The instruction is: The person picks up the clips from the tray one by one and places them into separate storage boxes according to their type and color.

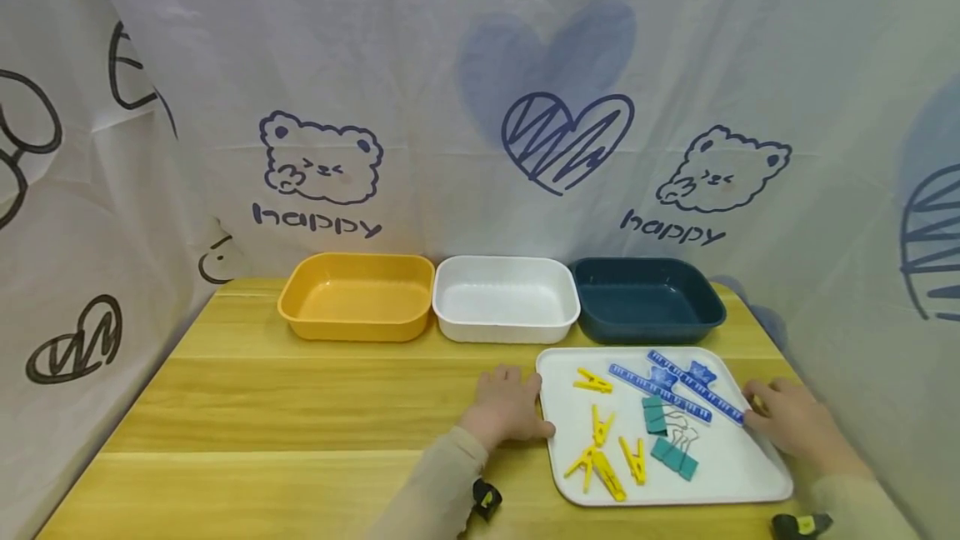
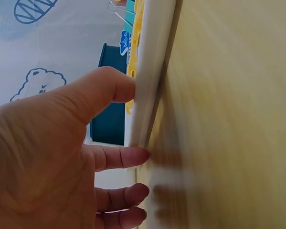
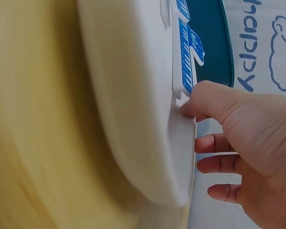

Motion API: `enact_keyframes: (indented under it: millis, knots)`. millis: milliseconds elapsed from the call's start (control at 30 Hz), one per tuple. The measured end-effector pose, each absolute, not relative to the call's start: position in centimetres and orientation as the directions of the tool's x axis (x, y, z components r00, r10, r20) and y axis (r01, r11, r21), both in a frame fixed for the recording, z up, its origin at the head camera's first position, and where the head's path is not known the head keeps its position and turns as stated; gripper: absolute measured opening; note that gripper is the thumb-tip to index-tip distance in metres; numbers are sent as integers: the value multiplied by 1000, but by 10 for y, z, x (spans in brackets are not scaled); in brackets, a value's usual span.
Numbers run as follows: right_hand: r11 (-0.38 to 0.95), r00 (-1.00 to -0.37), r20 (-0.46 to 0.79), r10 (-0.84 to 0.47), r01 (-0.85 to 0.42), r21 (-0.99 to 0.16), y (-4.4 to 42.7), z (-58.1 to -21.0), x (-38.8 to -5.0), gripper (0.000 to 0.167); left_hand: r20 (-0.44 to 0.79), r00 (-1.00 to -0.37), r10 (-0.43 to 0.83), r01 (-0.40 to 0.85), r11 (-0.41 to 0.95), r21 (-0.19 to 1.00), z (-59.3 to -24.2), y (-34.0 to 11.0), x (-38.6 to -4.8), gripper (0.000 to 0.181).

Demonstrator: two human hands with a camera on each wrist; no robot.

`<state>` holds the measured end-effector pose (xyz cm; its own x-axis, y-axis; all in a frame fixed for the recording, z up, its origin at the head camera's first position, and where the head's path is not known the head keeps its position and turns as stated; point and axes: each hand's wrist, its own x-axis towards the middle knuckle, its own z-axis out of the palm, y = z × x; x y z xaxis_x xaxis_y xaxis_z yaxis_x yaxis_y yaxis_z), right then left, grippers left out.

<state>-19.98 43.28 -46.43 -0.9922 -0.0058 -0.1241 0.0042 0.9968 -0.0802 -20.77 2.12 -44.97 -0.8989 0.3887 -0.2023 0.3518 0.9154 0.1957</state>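
A white tray (image 1: 720, 473) lies on the right of the wooden table, my hands at its two sides. My left hand (image 1: 506, 407) holds the left rim; in the left wrist view its thumb (image 2: 116, 86) is at the rim and the index fingertip against the outer wall. My right hand (image 1: 798, 423) grips the right rim, thumb (image 3: 205, 98) over the inside and fingers outside. On the tray are several yellow clothespins (image 1: 633, 462), two teal binder clips (image 1: 675, 458) with wire handles, and two long blue ruler-marked clips (image 1: 660, 392). One ruler clip's end lies beside my right thumb.
Behind the tray, a yellow bin (image 1: 356, 329), a white bin (image 1: 506, 330) and a dark teal bin (image 1: 648, 332) stand side by side along the table's back edge. A printed cloth (image 1: 442, 190) hangs behind. Bare wooden table (image 1: 300, 415) extends to the left.
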Motion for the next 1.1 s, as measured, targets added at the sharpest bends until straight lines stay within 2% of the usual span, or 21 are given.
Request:
enact_keyframes:
  millis: [367,800,1100]
  knots:
    - [996,-992,-112,-62,-54,-75,407,-466,-197,28,-220,-902,371,327,921,214,-454,-10,-211,72]
    - [988,-987,-65,-149,-146,-42,371,-469,-196,28,-203,-910,363,319,922,219,-454,-51,-210,49]
    - [983,-980,-70,-184,-183,-31,344,-465,-195,31,-202,-923,328,278,930,241,-454,-77,-212,41]
